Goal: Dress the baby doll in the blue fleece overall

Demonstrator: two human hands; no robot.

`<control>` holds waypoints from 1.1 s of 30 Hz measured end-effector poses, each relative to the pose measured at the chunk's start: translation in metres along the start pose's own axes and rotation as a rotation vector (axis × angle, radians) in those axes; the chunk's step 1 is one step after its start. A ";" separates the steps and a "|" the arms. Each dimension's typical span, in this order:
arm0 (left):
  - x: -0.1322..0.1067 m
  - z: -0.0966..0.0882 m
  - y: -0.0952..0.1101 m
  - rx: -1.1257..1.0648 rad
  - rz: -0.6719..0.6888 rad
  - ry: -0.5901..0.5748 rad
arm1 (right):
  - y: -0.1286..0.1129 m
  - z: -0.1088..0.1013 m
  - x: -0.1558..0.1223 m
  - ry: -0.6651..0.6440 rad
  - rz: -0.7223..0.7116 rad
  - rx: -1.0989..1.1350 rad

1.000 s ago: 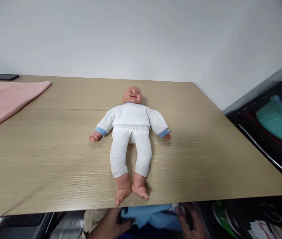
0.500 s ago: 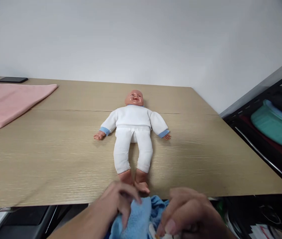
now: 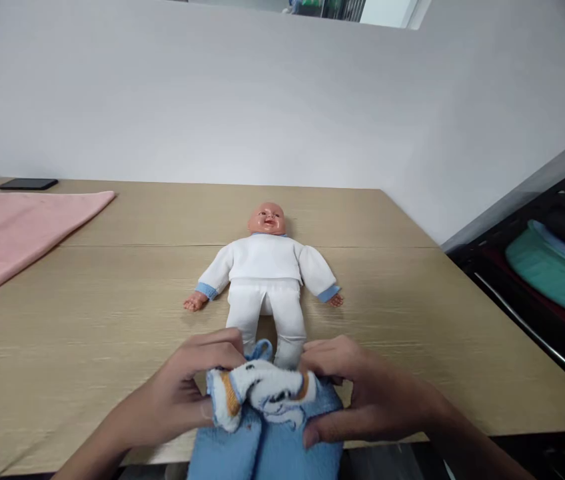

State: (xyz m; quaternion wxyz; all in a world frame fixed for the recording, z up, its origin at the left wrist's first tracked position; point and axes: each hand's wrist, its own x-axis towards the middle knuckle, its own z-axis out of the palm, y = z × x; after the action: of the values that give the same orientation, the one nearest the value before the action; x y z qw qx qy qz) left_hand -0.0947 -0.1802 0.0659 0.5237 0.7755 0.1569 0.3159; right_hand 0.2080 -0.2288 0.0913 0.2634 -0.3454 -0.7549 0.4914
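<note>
A blue knitted garment [image 3: 227, 450], which looks like small doll trousers, is bunched at its top between my hands at the front edge of the table. Its rolled band shows white knit with orange and dark markings. My left hand [image 3: 197, 387] grips the band's left side, fingers behind and thumb in front. On the other side, my right hand [image 3: 347, 387] pinches the garment with its thumb on the blue front. Just beyond lies a baby doll [image 3: 265, 260] on its back, in a white top and white trousers with blue cuffs. The garment hides its feet.
Pink cloth [image 3: 22, 233] lies at the left of the wooden table [image 3: 112, 347]. A dark flat phone-like object [image 3: 27, 184] rests near the wall. At right, a black rack [image 3: 492, 287] holds folded green fabric [image 3: 557, 273].
Both hands have moved up and forward over the table edge with the blue garment. Its white and orange band is now spread between them. The view has tilted slightly upward.
</note>
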 end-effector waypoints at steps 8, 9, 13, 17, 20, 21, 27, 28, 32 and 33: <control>0.010 -0.059 0.000 0.490 -0.088 0.019 | 0.000 -0.041 0.016 0.135 -0.101 -0.006; 0.011 -0.062 0.001 0.498 -0.105 0.023 | 0.001 -0.046 0.018 0.122 -0.067 -0.047; 0.013 -0.068 -0.004 0.392 -0.135 0.076 | 0.011 -0.060 0.029 0.094 0.012 -0.288; 0.014 -0.069 -0.013 0.200 -0.145 0.123 | 0.018 -0.070 0.042 0.039 -0.057 -0.329; 0.019 -0.072 -0.015 0.219 -0.231 0.027 | 0.020 -0.073 0.052 -0.012 -0.085 -0.336; 0.022 -0.074 -0.015 0.273 -0.280 -0.016 | 0.020 -0.072 0.054 -0.034 -0.062 -0.355; 0.037 -0.078 -0.023 0.643 -0.322 -0.230 | 0.025 -0.057 0.064 -0.101 0.103 -0.423; 0.038 -0.077 -0.025 0.662 -0.290 -0.235 | 0.026 -0.053 0.064 -0.104 0.111 -0.439; 0.041 -0.070 -0.026 0.718 -0.128 -0.200 | 0.021 -0.040 0.060 -0.015 0.034 -0.550; 0.042 -0.068 -0.024 0.720 -0.088 -0.195 | 0.018 -0.038 0.058 0.032 -0.009 -0.566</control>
State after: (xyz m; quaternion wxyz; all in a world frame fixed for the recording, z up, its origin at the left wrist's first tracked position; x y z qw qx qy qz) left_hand -0.1055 -0.0975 0.0749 0.2430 0.9289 0.2405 0.1425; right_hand 0.2042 -0.1575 0.0928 0.1703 -0.4096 -0.8594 0.2543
